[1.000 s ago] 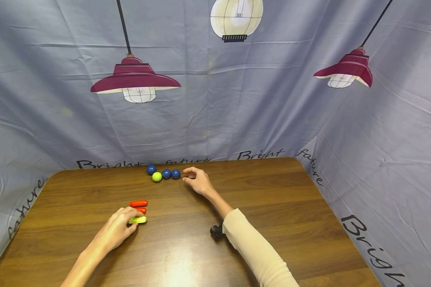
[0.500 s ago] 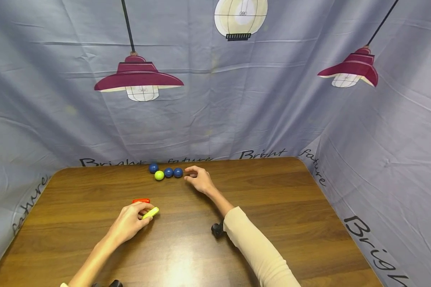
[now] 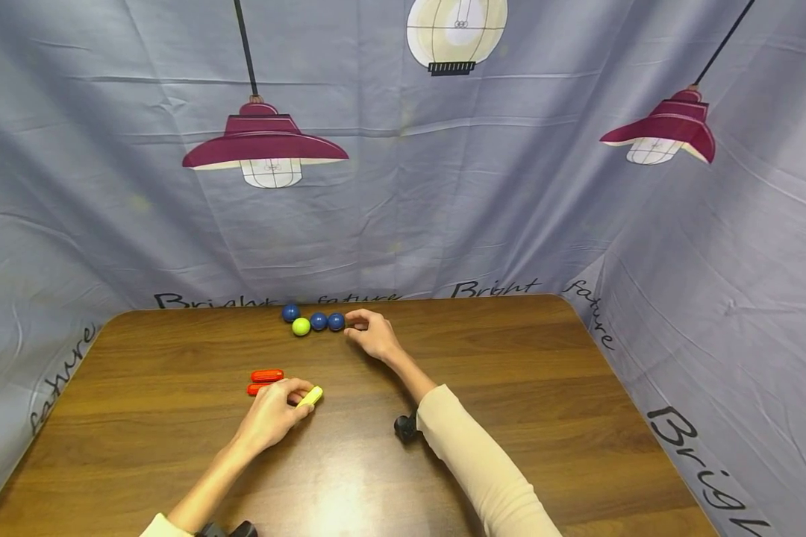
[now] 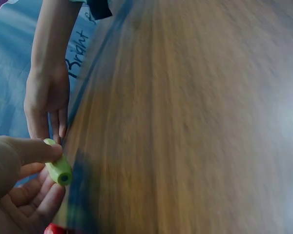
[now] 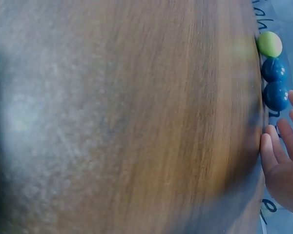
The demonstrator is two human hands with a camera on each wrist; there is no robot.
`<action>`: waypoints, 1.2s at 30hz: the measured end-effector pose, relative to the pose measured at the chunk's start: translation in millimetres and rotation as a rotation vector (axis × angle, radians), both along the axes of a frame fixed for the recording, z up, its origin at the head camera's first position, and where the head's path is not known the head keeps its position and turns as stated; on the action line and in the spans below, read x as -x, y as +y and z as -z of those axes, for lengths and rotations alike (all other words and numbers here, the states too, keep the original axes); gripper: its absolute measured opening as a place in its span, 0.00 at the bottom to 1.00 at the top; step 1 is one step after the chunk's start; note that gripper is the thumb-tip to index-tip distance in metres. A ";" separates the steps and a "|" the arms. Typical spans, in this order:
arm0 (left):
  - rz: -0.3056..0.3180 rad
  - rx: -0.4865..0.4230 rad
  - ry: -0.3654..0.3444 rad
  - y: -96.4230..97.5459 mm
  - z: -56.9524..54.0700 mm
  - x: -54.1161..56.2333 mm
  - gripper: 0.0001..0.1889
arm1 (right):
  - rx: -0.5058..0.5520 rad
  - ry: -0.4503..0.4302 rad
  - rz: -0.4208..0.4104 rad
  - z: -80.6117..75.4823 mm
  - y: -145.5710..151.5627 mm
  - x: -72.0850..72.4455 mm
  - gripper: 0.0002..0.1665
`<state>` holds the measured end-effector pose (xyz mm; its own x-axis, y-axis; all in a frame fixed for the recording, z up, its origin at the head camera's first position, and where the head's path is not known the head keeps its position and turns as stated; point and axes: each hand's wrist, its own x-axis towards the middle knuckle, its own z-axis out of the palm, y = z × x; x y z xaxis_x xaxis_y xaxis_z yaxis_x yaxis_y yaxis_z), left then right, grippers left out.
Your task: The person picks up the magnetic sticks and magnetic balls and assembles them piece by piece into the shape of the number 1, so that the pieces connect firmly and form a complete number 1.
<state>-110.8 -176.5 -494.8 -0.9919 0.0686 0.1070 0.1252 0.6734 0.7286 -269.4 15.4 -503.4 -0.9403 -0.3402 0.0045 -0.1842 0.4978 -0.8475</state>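
My left hand (image 3: 272, 414) pinches a short yellow-green cylinder (image 3: 311, 396) between thumb and fingers. In the left wrist view the cylinder (image 4: 59, 170) shows a dark hole in its near end. Two red ribbed cylinders lie just left of that hand: the farther one (image 3: 267, 375) in full, the nearer one (image 3: 256, 389) partly hidden behind the hand. At the back of the table my right hand (image 3: 376, 337) has relaxed fingers and grips nothing, its fingertips right at a blue ball (image 3: 336, 321). Leftward from there come a second blue ball (image 3: 319, 321) and a lime-green ball (image 3: 301, 327).
A third blue ball (image 3: 291, 313) sits behind the lime-green one, near the back edge of the wooden table (image 3: 510, 418). Behind the table hangs a grey-blue curtain (image 3: 403, 209) printed with lamps. A black round device (image 3: 405, 427) shows beside the right sleeve.
My left hand has picked the yellow-green cylinder up from beside the red ones and moved it right, turning it at a slant. My right hand stays by the blue balls.
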 end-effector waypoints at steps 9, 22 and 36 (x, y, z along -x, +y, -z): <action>-0.095 -0.032 -0.089 10.7 1.4 10.3 0.12 | 0.008 -0.006 -0.018 -0.5 -2.7 3.8 0.19; -0.178 -0.078 -0.146 17.3 0.4 26.6 0.12 | -0.017 0.015 -0.062 -2.7 -7.4 8.4 0.21; -0.240 -0.155 -0.162 25.7 3.8 38.8 0.11 | -0.049 0.067 -0.112 2.5 -12.1 16.8 0.24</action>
